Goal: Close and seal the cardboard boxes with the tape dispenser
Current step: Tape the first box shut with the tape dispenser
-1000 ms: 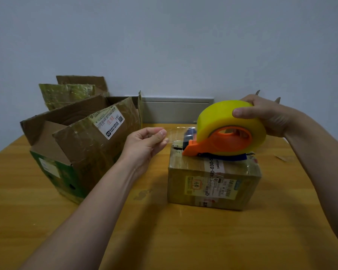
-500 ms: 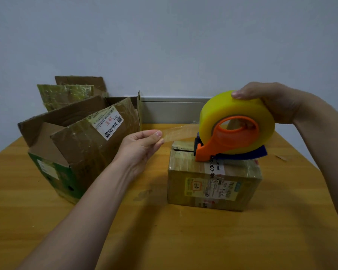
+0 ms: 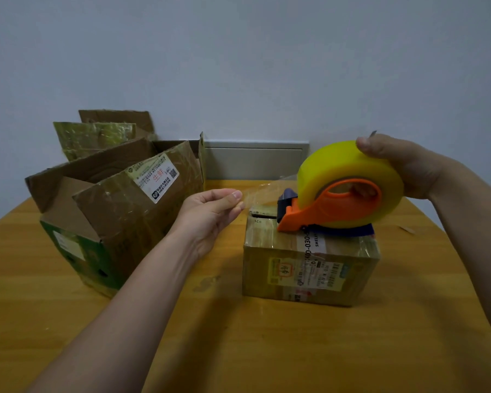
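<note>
Looking down from head height, the view takes in a wooden table (image 3: 238,344) set against a plain pale wall (image 3: 238,66), with two bare forearms reaching in from the near edge. A small box (image 3: 309,268) of brown cardboard sits right of centre, its flaps folded down, a printed label on its near face and a dark slit showing at the far left of its top. On top of it rests the tape dispenser (image 3: 338,205), an orange plastic frame carrying a thick yellow roll, its nose pointing left. The right hand (image 3: 406,168) grips it, thumb curled over the top of the roll and fingers hooked through the orange handle. A clear strip of tape (image 3: 262,194) runs left from the roll, above the box's far left corner. The left hand (image 3: 210,214) pinches the free end of that strip between thumb and fingertips, held just left of the small box and not touching it. Farther left stands a large box (image 3: 119,217), brown with green lower sides, flaps open and a white label on one raised flap. More cardboard (image 3: 97,134) stands behind it by the wall.
</note>
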A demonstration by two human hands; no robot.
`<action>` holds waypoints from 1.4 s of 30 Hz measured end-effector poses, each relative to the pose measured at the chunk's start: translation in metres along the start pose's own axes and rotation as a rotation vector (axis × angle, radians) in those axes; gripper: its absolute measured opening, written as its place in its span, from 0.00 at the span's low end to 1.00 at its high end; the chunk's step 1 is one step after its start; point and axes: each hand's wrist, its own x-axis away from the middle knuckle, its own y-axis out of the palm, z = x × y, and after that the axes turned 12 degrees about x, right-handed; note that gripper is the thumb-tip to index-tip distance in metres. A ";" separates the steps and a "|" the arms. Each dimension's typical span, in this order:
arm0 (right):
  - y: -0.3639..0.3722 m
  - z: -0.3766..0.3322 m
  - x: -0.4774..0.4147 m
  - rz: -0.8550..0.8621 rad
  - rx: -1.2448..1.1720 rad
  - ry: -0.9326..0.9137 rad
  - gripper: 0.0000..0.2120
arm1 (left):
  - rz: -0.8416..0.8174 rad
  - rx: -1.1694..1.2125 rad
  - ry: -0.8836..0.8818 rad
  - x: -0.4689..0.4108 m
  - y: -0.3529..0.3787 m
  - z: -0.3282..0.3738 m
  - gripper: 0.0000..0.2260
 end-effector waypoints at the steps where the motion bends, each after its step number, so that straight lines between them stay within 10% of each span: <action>1: 0.001 0.003 0.001 -0.005 -0.003 0.007 0.39 | 0.002 -0.011 0.003 0.000 0.000 0.000 0.06; 10: 0.013 -0.017 -0.003 -0.009 0.023 0.037 0.15 | 0.021 -0.099 -0.038 -0.007 -0.008 -0.008 0.10; 29: 0.023 -0.043 -0.029 0.007 0.154 0.243 0.31 | 0.046 -0.040 -0.084 -0.022 -0.023 -0.036 0.09; 42: 0.041 -0.076 -0.039 0.004 0.294 0.374 0.20 | 0.112 -0.264 0.049 -0.021 -0.030 -0.050 0.08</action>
